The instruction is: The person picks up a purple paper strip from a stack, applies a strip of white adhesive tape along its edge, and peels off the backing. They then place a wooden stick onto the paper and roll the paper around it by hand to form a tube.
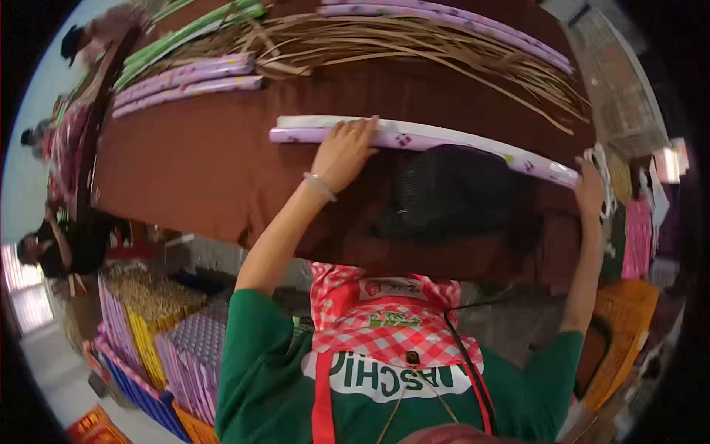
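Note:
A long, lilac patterned roll [444,142] with a white strip along its far side lies across the brown table. My left hand [346,152], with a pale bracelet at the wrist, is closed over its left part, fingertips at the far edge. At the other end, my right hand [589,189] is closed around the roll's tip, some of its fingers hidden. A dark cap-like object [455,189] rests on the near side of the roll, between my arms.
Long brown strips [414,44] lie at the table's far side, beside more lilac rolls [185,83] and green ones [188,37]. Crates [148,403] packed with lilac and yellow bundles stand at the lower left. An orange crate [629,333] is near my right elbow. Other people are at the left.

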Demonstrator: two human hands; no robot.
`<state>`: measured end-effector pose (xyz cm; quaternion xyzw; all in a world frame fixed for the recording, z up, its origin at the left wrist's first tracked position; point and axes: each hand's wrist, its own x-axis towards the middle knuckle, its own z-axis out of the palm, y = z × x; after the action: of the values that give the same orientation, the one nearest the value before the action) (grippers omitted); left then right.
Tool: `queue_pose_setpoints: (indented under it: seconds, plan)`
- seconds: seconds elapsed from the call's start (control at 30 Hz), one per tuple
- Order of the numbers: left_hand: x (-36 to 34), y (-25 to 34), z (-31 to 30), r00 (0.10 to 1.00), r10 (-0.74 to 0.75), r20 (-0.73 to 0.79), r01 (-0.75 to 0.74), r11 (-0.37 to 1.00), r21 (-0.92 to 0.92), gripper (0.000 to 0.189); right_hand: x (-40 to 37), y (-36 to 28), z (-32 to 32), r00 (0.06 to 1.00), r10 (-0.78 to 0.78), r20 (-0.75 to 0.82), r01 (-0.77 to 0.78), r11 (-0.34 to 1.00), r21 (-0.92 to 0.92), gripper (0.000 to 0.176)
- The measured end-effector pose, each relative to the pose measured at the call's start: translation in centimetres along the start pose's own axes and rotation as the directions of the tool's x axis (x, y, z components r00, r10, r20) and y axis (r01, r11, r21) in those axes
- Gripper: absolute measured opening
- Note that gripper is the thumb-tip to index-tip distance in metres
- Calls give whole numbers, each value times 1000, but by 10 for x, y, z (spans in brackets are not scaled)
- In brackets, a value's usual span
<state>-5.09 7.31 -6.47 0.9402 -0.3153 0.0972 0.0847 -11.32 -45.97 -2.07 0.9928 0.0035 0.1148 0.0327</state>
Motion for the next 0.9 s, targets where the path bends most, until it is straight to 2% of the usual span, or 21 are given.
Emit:
queue_pose_setpoints:
  seconds: [0.03, 0.07, 0.13, 0.2, 0.27, 0.33, 0.4, 0.47, 0.5, 0.53, 0.57, 0.6, 0.63, 0.67, 0.73, 0.77, 0.83, 0.9]
  plan:
    - [2, 0, -7, 1000, -12, 9, 13, 998, -64, 53, 11, -32, -15, 997, -76, 9, 75, 991, 110, 30]
    - [0, -3, -2, 996, 37, -85, -38, 999, -5, 51, 21, -70, -27, 993, -120, 9, 113, 954, 276, 26]
    - [-1, -2, -3, 979, 80, -188, -92, 994, -57, 47, 41, -132, -41, 969, -246, -5, 212, 823, 527, 18]
    - [-4, -4, -11, 970, 47, -239, -71, 993, -95, 42, 58, -200, -49, 954, -295, 51, 190, 729, 658, 19]
    - [-5, -10, -21, 931, 9, -366, -92, 973, -210, 35, 80, -262, -54, 913, -398, 86, 209, 641, 739, 19]
    - [-5, -29, -45, 838, -155, -523, -8, 955, -296, 25, 103, -314, -42, 863, -499, 78, 247, 550, 798, 19]
    - [-8, -70, -48, 691, -377, -617, 106, 897, -430, 16, 127, -364, -27, 807, -587, 56, 306, 497, 812, 19]
    - [-22, -109, -48, 517, -694, -502, 329, 702, -632, 17, 146, -407, -13, 772, -634, 39, 353, 480, 803, 19]
    - [-31, -134, -40, 502, -677, -537, 423, 735, -530, 17, 155, -425, -5, 764, -644, 36, 365, 477, 799, 20]
    - [-40, -148, -39, 494, -768, -407, 489, 632, -601, 18, 164, -441, 4, 757, -644, 112, 324, 518, 792, 21]
    - [-43, -154, -34, 494, -770, -405, 483, 630, -608, 18, 171, -454, 12, 748, -638, 184, 285, 558, 779, 22]
    - [-45, -156, -32, 467, -858, -212, 486, 450, -750, 19, 175, -468, 16, 738, -619, 270, 206, 588, 782, 22]
    - [-48, -158, -28, 445, -896, 1, 482, 239, -843, 20, 177, -477, 19, 713, -625, 319, 229, 637, 737, 22]
    - [-51, -159, -13, 460, -887, -40, 512, 302, -804, 22, 179, -484, 22, 685, -626, 372, 251, 682, 687, 22]
    - [-40, -145, -29, 526, -848, 70, 490, 235, -839, 25, 170, -492, 19, 671, -611, 421, 242, 717, 654, 21]
    - [-41, -146, -25, 555, -820, 139, 505, 199, -840, 26, 167, -495, 18, 701, -587, 406, 253, 736, 628, 22]
    - [-39, -149, -20, 592, -798, 117, 499, 249, -830, 25, 165, -502, 18, 727, -567, 388, 265, 752, 603, 23]
    - [-39, -150, -23, 575, -805, 146, 511, 214, -832, 23, 165, -501, 19, 707, -548, 447, 202, 762, 615, 20]
